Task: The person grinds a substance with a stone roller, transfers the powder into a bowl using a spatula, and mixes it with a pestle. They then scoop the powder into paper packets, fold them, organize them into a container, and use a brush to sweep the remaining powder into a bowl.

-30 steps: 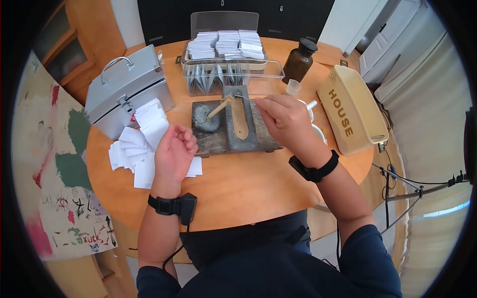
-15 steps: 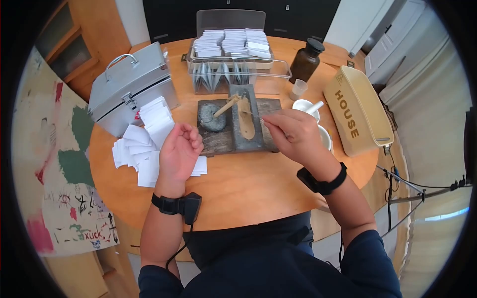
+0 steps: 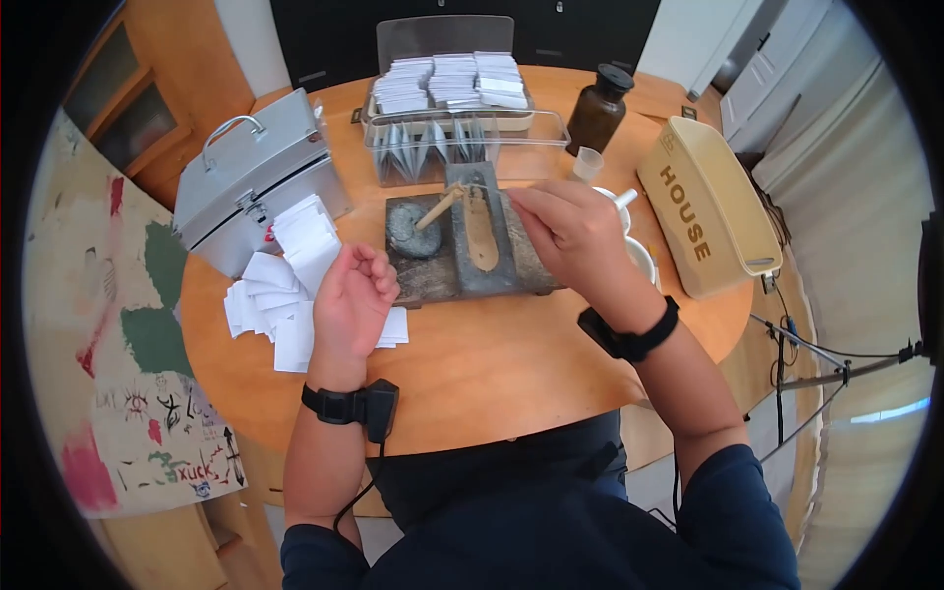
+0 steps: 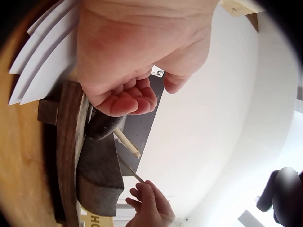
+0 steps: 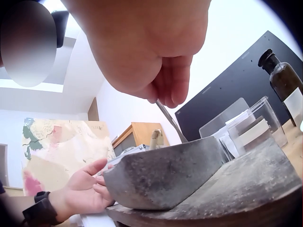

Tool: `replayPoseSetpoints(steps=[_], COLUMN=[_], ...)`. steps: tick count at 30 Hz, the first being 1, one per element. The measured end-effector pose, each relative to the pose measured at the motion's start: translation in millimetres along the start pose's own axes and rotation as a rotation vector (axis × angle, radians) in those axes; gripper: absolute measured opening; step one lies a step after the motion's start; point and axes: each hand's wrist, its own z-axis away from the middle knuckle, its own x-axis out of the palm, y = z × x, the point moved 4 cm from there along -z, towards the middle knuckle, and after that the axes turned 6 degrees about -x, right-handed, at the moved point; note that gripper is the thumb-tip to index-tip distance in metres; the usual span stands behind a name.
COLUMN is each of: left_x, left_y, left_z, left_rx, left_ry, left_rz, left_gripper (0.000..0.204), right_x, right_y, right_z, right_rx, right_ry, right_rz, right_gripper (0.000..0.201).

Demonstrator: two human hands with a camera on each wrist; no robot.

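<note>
My right hand (image 3: pixel 570 231) pinches a thin metal tool (image 5: pixel 171 123) whose shaft slants down behind the near wall of a long stone trough (image 3: pixel 482 287); its tip is hidden in the right wrist view. Tan powder (image 3: pixel 479 236) lines the trough's hollow. To its left, a round grey stone (image 3: pixel 413 232) with a wooden rod (image 3: pixel 440 208) rests on the same dark board (image 3: pixel 418 282). My left hand (image 3: pixel 356 305) is palm up with loosely bent fingers and holds nothing. It overlaps a pile of folded white papers (image 3: pixel 265 295) in the head view.
A silver metal case (image 3: pixel 261 177) stands at left. Clear bins (image 3: pixel 531 147) with white packets (image 3: pixel 452 84) are behind the trough. Right of it are a brown bottle (image 3: pixel 597 113), a small plastic cup (image 3: pixel 588 164), white bowls (image 3: pixel 641 258) and a beige HOUSE bin (image 3: pixel 703 216).
My right hand dipped toward the near right, then came back up and away beside the trough, still pinching the metal tool. The left hand has stayed in place.
</note>
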Motion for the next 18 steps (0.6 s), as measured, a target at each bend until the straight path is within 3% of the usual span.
replayPoseSetpoints(steps=[3, 5, 12, 14, 18], left_x=[-4.0, 0.3, -0.8, -1.2, 0.3], left_y=[0.4, 1.5, -2.3, 2.4, 0.1], left_z=[-1.2, -0.4, -0.9, -1.1, 0.9], left_rx=[-0.008, 0.002, -0.008, 0.009, -0.001], left_ry=[-0.032, -0.029, -0.033, -0.03, -0.013], left_rz=[0.024, 0.022, 0.007, 0.02, 0.006], left_gripper=[0.027, 0.027, 0.028, 0.028, 0.028], right_x=[6.7, 1.4, 2.4, 3.6, 3.9], right_y=[4.1, -6.6, 3.4, -0.3, -1.1], right_z=[-0.1, 0.8, -4.3, -2.3, 0.8], right_rx=[-0.069, -0.044, -0.072, -0.081, -0.042], right_ry=[0.075, -0.001, 0.054, -0.038, -0.005], right_rz=[-0.078, -0.084, 0.035, 0.001, 0.026], right_gripper=[0.012, 0.012, 0.013, 0.013, 0.014])
